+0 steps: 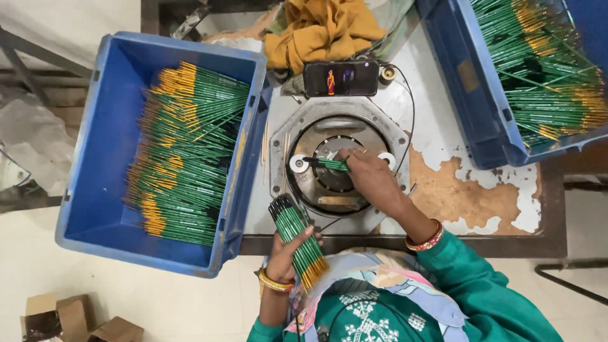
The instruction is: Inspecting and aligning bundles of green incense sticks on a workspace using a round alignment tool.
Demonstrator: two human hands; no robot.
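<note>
In the head view, the left hand (286, 253) is closed around a bundle of green pencils (297, 239), gripping it near the middle so that the dark ends point up toward the machine and the golden ends point down toward the person's body. The bundle hangs over the front edge of the desk (468, 190), whose white surface is worn through to brown in patches. The right hand (370, 174) reaches over the round metal machine (335, 164), which sits on the desk in an octagonal plate; its fingers are pinched shut on a single green pencil (329, 164) that lies roughly level across the middle of the machine, its far end touching a small white roller (298, 164) on the left. To the left of the machine stands a blue crate (107, 152) filled with green pencils with golden ends, lying in a thick layer. A second blue crate (481, 107) with more pencils sits at the upper right. Just behind the machine a phone (341, 78) lies with its screen lit, and a yellow cloth (320, 28) is heaped beyond it.
</note>
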